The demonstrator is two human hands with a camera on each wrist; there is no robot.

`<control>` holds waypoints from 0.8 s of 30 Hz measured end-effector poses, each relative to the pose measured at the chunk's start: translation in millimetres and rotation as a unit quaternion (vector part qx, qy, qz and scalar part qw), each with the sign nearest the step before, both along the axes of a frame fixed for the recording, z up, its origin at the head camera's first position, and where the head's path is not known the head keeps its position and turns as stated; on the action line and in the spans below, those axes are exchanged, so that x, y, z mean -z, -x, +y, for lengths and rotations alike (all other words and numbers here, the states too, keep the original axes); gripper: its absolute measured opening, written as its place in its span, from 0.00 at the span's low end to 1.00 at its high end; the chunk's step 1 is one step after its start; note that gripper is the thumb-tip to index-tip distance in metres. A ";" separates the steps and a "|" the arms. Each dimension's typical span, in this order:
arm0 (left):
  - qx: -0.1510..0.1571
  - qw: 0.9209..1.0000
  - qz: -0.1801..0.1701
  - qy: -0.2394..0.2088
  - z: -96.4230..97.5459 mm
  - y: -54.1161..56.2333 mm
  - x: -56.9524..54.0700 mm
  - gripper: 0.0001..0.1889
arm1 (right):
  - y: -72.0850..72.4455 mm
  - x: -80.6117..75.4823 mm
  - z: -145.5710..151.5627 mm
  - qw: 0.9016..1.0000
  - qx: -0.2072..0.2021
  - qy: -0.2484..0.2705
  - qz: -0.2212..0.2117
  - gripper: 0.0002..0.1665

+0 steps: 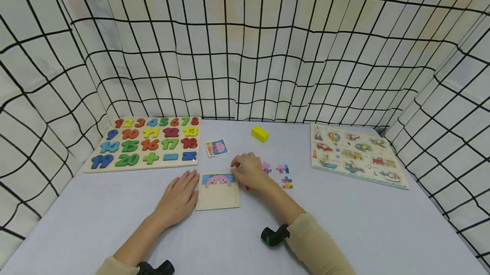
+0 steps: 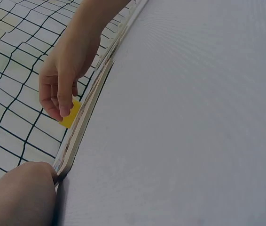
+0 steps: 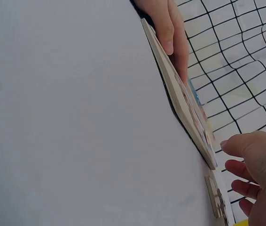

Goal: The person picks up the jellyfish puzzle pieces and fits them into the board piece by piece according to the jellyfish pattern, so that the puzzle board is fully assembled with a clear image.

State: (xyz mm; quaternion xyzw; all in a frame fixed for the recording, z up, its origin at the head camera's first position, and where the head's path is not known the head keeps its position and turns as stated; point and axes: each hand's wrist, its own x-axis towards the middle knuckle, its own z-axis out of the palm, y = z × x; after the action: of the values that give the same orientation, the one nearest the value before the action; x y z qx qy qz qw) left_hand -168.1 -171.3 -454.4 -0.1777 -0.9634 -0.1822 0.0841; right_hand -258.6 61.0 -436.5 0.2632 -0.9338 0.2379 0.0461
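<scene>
A small wooden puzzle board (image 1: 217, 198) lies on the white cloth, its upper part filled with pieces showing a pink cartoon pig (image 1: 218, 179); the lower part is bare wood. Along the board's left edge, my left hand (image 1: 179, 198) rests with its fingers nearly straight. My right hand (image 1: 250, 172) hovers at the upper right corner, fingers loosely bent; in the right wrist view nothing shows between its thumb (image 3: 234, 145) and fingers. Loose jigsaw pieces (image 1: 287, 182) lie right of that hand, which partly covers some of them.
A small picture card (image 1: 216, 147) lies beyond the board, and a yellow block (image 1: 260, 134) farther back. A wooden number board (image 1: 139, 164) stands left, a vehicle picture board (image 1: 357, 156) right. Black netting (image 1: 245, 81) over white cloth encloses the back and sides.
</scene>
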 end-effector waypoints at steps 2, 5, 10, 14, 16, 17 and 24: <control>0.000 1.000 0.000 0.001 0.4 0.0 -0.8 0.28 | 1.6 -2.9 4.4 1.000 0.002 0.001 -0.008 0.06; 0.000 1.000 -0.001 0.002 0.8 0.4 -1.2 0.27 | 3.8 -5.3 12.2 1.000 0.008 -0.007 -0.013 0.07; -0.001 1.000 -0.002 0.003 0.3 1.1 0.2 0.27 | 7.5 -3.9 25.2 1.000 0.016 -0.022 -0.014 0.12; -0.001 1.000 0.000 0.002 0.0 1.0 0.7 0.27 | 10.4 -0.5 33.8 0.999 0.029 -0.028 -0.019 0.14; -0.001 1.000 0.002 0.003 -0.1 0.9 0.9 0.27 | 11.0 0.6 37.4 0.999 0.033 -0.030 -0.023 0.15; -0.001 1.000 0.003 0.003 -0.1 0.8 1.0 0.27 | 11.1 1.2 38.9 0.999 0.036 -0.032 -0.025 0.16; 0.000 1.000 0.004 0.006 -0.7 1.1 1.6 0.27 | 10.6 4.3 46.0 0.997 0.048 -0.043 -0.030 0.20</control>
State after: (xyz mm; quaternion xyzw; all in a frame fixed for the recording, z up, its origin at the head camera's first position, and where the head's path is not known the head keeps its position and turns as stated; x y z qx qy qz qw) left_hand -169.2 -172.0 -456.0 -0.1786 -0.9641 -0.1760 0.0869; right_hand -269.1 107.0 -440.8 0.2129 -0.9557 0.2026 0.0184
